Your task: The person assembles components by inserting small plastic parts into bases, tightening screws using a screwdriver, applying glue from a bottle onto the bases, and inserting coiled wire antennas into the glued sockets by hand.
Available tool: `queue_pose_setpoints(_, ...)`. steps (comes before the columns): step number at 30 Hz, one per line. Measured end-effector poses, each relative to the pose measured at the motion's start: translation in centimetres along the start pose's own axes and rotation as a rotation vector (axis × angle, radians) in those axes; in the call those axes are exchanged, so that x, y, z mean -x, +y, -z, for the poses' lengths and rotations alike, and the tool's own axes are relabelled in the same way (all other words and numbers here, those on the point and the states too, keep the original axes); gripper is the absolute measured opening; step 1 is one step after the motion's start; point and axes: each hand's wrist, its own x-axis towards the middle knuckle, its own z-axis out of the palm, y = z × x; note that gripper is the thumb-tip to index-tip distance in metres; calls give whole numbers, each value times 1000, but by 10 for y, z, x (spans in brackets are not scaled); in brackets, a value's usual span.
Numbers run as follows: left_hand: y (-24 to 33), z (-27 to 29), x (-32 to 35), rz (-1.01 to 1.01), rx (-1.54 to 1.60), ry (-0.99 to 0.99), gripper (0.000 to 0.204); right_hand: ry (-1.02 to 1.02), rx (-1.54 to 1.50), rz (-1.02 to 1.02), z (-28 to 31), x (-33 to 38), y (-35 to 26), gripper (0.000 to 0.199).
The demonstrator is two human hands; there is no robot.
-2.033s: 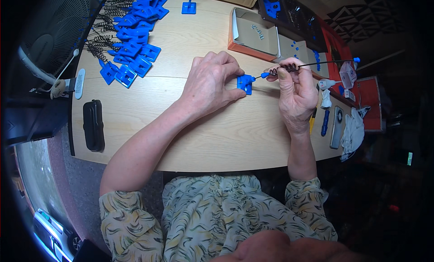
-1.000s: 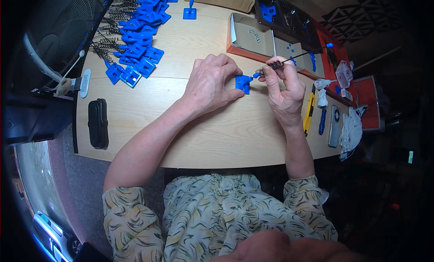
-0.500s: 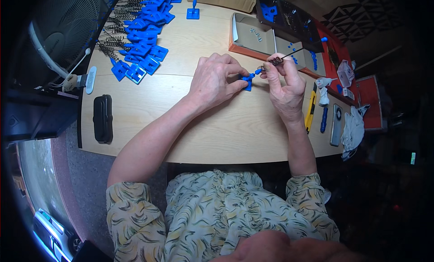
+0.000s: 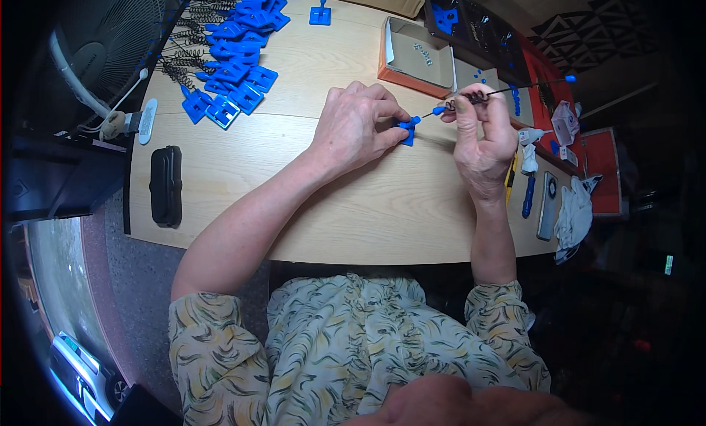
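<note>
My left hand (image 4: 355,124) pinches a small blue plastic base (image 4: 409,137) against the table between thumb and fingertips. To the right of it, my right hand (image 4: 482,146) grips a dark coiled wire spring (image 4: 478,98) with thumb and fingers. A long straight end of the wire runs up to the right and carries a blue tip (image 4: 571,79). Toward the base, a blue conical bead (image 4: 439,111) sits near the coil, and a thin dark shaft shows between bead and base. Whether that shaft enters the base cannot be made out.
Many blue bases with springs (image 4: 235,69) lie heaped at the far left; one blue piece (image 4: 320,15) stands apart. An open box (image 4: 418,85) and a dark compartment tray (image 4: 471,29) are far right. A black case (image 4: 166,185), blue screwdriver (image 4: 528,196) and phone (image 4: 547,205) lie nearer.
My right hand has moved right with the spring, away from the base. The conical bead has drawn back from the base, exposing the thin shaft. My left hand keeps its hold.
</note>
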Motion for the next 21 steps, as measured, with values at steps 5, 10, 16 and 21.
queue_pose_setpoints(5,0,0,-1,-3,-3,-4,19,29,-122,-43,0,2,10,12)
queue_pose_setpoints(10,0,0,0,30,17,-32,20,24,-180,-77,-4,3,12,12)
queue_pose_setpoints(16,1,1,1,34,12,-38,21,5,-171,-83,-3,2,12,13)
queue_pose_setpoints(21,1,1,0,42,18,-45,21,-64,-111,-23,0,-1,9,12)
